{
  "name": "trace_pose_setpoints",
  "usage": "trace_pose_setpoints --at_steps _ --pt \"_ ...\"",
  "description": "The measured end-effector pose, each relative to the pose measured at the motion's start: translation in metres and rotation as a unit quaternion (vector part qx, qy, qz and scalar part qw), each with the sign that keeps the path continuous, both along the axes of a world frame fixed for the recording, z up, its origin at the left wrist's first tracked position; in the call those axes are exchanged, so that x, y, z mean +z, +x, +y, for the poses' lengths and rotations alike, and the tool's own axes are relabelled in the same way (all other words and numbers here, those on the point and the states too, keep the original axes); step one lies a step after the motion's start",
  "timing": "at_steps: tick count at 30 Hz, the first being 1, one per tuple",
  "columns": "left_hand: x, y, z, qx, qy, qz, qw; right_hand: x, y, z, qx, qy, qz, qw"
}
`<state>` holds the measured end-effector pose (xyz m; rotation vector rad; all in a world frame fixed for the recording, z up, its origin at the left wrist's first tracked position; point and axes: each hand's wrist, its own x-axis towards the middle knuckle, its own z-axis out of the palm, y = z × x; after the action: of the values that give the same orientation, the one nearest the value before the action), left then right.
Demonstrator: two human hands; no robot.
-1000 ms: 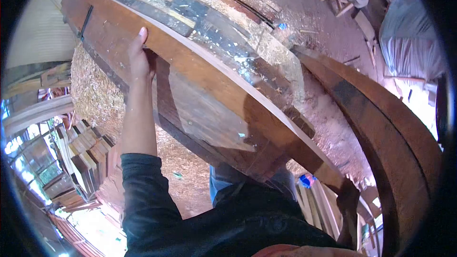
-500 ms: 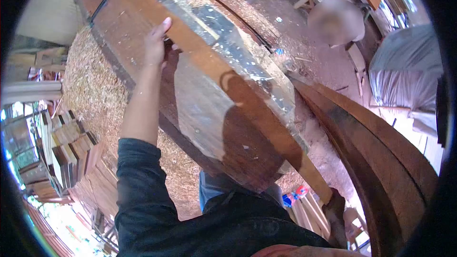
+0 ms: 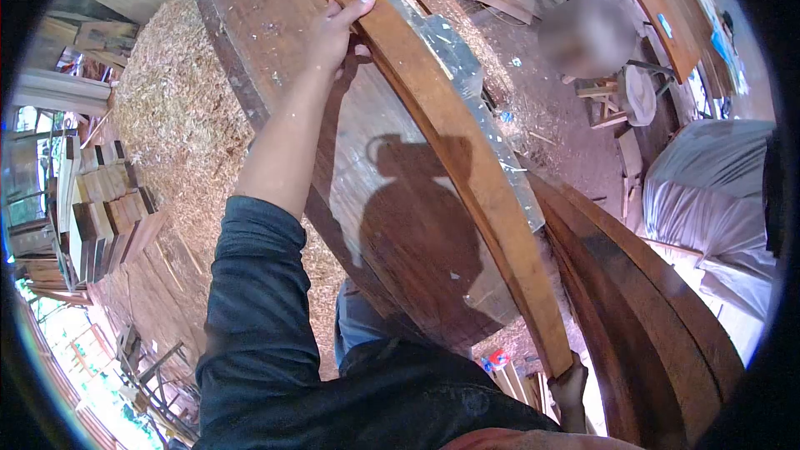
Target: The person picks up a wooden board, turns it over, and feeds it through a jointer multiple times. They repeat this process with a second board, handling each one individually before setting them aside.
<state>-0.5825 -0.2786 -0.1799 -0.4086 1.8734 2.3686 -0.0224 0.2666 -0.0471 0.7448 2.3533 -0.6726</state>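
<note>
A long, slightly curved wooden plank crosses the view from the top down to the lower right. My left hand grips its near edge toward the upper end, thumb on top and fingers curled at the side. At the lower end, my right hand is closed around the plank's tip; some of its fingers are hidden. Under the plank is a broad wooden bench top, where my shadow falls. A dark, scuffed strip runs along the bench's far side.
Wood shavings are heaped on the left, above stacked timber blocks. Large curved boards stand close on the right. Beyond are a person, a wooden stool and a sheet-covered pile.
The plank, lying flat before, now appears raised and tilted, showing its near side edge. Both hands still hold it. My view has shifted, and the person in the background has changed position slightly.
</note>
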Motion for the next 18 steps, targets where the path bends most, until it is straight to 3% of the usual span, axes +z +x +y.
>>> trace_pose_setpoints --at_steps 4,5,8,10,12,15,16,18 --pt "0.012 -0.014 -0.008 -0.014 0.008 0.011 1.0 -0.001 -0.02 -0.012 0.02 0.028 -0.031 0.999" --pt "0.009 -0.019 -0.012 -0.005 0.008 0.006 1.0 -0.002 -0.023 -0.019 0.023 0.023 0.014 0.999" --pt "-0.002 -0.038 -0.027 0.006 0.009 -0.018 1.0 0.002 -0.039 -0.026 0.101 0.039 0.019 0.994" --pt "0.005 -0.047 -0.033 -0.004 0.011 -0.047 0.999 -0.005 -0.037 -0.025 0.032 -0.02 0.0 0.999" --pt "0.019 -0.044 -0.027 0.027 -0.016 -0.037 0.999 -0.002 -0.054 -0.039 0.093 0.043 0.019 0.995" --pt "0.024 -0.061 -0.037 0.029 -0.056 -0.035 0.997 -0.024 -0.038 -0.037 0.027 0.039 0.038 0.998" --pt "0.014 -0.073 -0.05 0.013 -0.035 -0.013 0.999 -0.009 -0.068 -0.053 0.124 0.082 0.056 0.987" --pt "0.013 -0.085 -0.056 0.021 -0.027 -0.021 0.999 -0.017 -0.069 -0.059 0.128 0.099 0.066 0.985"
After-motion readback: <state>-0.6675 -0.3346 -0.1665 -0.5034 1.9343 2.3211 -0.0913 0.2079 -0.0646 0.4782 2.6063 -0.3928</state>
